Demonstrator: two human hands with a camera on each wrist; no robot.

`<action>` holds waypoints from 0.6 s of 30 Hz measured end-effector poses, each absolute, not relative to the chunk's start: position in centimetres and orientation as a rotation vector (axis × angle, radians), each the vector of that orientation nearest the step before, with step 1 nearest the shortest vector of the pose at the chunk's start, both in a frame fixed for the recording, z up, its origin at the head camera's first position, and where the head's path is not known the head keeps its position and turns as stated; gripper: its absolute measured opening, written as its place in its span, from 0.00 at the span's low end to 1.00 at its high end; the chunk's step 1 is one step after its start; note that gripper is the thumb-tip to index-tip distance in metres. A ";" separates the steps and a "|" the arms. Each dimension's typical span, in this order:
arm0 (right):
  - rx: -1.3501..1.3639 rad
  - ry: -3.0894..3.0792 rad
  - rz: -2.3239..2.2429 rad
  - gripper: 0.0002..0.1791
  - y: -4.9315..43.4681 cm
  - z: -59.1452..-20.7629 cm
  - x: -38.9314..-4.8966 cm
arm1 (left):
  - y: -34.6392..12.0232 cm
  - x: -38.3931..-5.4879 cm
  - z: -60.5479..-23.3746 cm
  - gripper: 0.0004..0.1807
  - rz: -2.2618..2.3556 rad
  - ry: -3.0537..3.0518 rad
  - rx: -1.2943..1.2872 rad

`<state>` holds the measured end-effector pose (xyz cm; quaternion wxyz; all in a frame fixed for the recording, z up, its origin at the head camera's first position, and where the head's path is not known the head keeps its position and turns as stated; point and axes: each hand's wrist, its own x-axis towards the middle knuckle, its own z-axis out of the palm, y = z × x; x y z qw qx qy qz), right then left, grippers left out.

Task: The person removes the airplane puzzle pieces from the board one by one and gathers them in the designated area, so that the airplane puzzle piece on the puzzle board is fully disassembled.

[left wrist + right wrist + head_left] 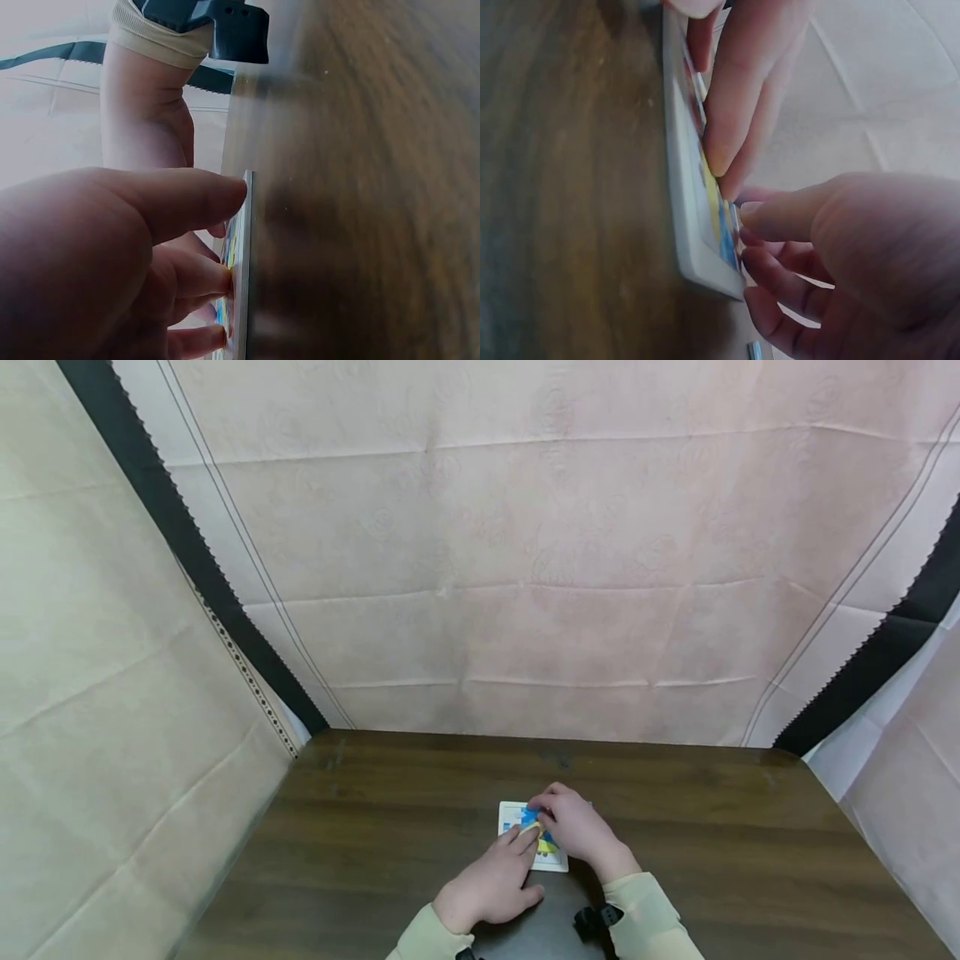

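Note:
A small white-bordered puzzle board with a blue and yellow picture lies flat on the table. My left hand rests its outstretched fingers on the picture from the left, the thumb held apart near the board's close edge. From the right, my right hand reaches over the board's far part. In the right wrist view, its thumb and curled fingers pinch a thin, colourful puzzle piece at the picture's surface. The left fingers press down right beside it. My hands hide much of the picture.
The brown wooden table carries a grey, dark patch in front of the board. Pale cloth walls rise behind and at both sides. A thin, light-edged object shows beyond the board in the right wrist view.

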<state>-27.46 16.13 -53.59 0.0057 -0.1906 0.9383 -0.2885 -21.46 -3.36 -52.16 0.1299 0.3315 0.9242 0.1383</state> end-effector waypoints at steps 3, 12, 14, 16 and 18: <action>-0.610 2.935 -0.891 0.11 16.3 -53.7 -27.4 | -3.2 -21.2 -52.2 0.38 0.369 2.699 0.963; -0.597 2.926 -0.915 0.11 16.4 -53.7 -27.5 | -3.0 -21.2 -52.4 0.39 0.338 2.705 0.947; -0.571 2.922 -0.927 0.10 16.3 -53.7 -27.5 | -3.0 -21.3 -52.4 0.39 0.338 2.703 0.941; -0.547 2.919 -0.947 0.10 16.2 -53.7 -27.6 | -3.0 -21.4 -52.5 0.39 0.339 2.700 0.939; -0.527 2.912 -0.968 0.10 16.0 -53.7 -27.6 | -3.1 -21.4 -52.5 0.39 0.341 2.699 0.936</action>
